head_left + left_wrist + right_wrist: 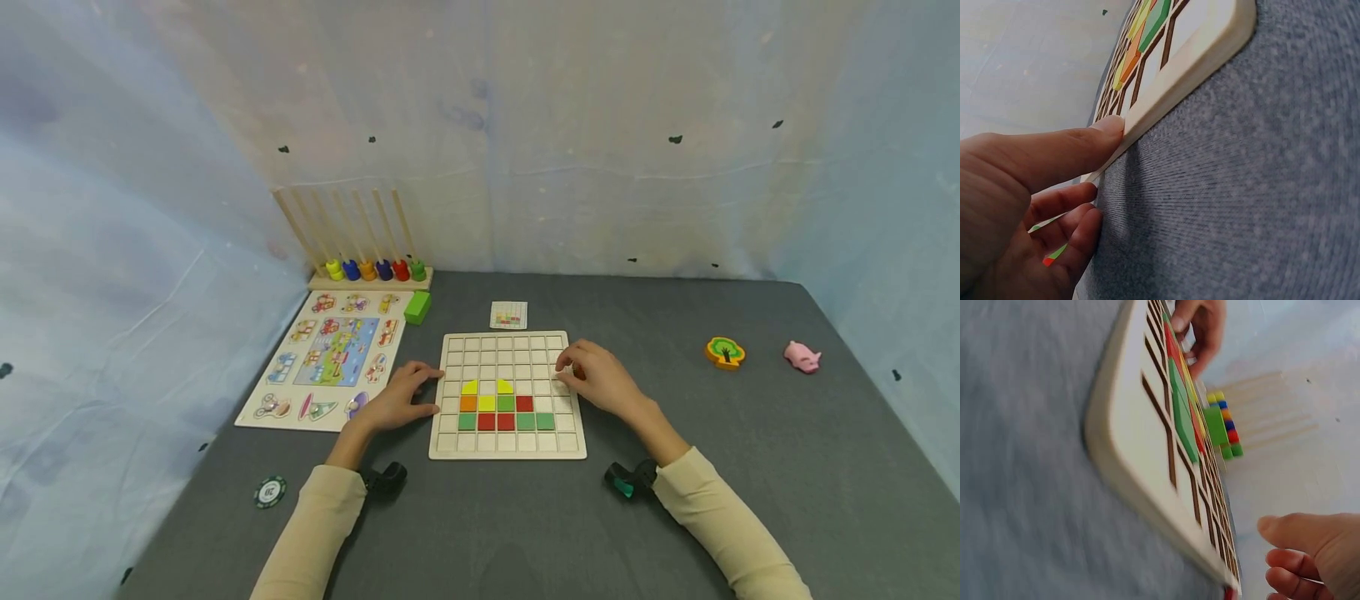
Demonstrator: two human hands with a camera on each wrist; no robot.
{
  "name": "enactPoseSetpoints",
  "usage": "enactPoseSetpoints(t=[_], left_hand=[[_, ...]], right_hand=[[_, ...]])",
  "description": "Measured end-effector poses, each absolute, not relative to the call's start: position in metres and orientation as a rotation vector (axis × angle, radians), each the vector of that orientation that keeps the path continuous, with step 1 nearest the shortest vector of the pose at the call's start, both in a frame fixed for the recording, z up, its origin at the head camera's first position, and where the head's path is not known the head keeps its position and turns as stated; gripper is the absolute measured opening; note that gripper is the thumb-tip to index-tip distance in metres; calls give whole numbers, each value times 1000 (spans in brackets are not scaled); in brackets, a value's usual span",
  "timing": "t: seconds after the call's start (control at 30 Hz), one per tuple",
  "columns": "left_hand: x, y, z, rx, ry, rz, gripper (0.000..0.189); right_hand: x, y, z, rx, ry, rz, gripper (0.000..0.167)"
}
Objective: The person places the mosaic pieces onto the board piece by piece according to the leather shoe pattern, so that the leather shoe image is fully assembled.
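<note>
A square wooden grid board (507, 448) lies on the table with colored tiles set in its cells: green, red, orange and yellow, the top yellow ones with slanted sides. My left hand (396, 400) touches the board's left edge with thumb and fingertips. In the left wrist view, the thumb (1079, 150) lies against the wooden rim, the other fingers bent loosely below. My right hand (600, 377) hovers at the right edge, fingers loosely bent. No held piece shows, and a gap separates its thumb (1291, 530) from the fingers in the right wrist view.
Behind the board lies a small pattern card (508, 315). To the left are a picture puzzle board (300, 400), a green block (417, 307), a peg stand with colored beads (371, 279) and a poker chip (270, 492). A tree piece (725, 352) and pink pig (802, 357) sit right.
</note>
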State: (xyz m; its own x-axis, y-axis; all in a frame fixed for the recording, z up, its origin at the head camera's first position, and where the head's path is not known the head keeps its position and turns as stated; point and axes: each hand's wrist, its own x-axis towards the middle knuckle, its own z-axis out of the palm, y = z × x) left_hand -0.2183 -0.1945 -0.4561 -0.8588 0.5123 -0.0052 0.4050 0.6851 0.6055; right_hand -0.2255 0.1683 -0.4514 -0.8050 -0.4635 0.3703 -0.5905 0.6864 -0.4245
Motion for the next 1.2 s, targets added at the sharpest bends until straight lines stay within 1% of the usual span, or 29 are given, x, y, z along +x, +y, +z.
enactPoseSetpoints(t=[0.3,0.57,0.63,0.77,1.0,1.1,1.2], left_hand=[[-219,-194,-456,743,2727,898,55],[-219,-194,-457,751,2730,878,54],[-220,-194,-457,747,2726,881,55],[-220,-195,-457,744,2728,886,55],[-217,-194,-455,805,2724,916,55],[-217,-194,-455,801,2728,914,55],[-217,-194,-454,808,2735,897,54]], right_hand=[[-231,192,-459,737,-2725,807,18],[-233,199,-467,686,-2810,790,27],[-234,199,-468,680,-2816,785,26],[-235,200,-467,688,-2805,828,18],[-235,198,-463,690,-2719,975,11],[-235,195,-461,714,-2676,1002,11],[-235,189,-459,767,-2652,1047,16]])
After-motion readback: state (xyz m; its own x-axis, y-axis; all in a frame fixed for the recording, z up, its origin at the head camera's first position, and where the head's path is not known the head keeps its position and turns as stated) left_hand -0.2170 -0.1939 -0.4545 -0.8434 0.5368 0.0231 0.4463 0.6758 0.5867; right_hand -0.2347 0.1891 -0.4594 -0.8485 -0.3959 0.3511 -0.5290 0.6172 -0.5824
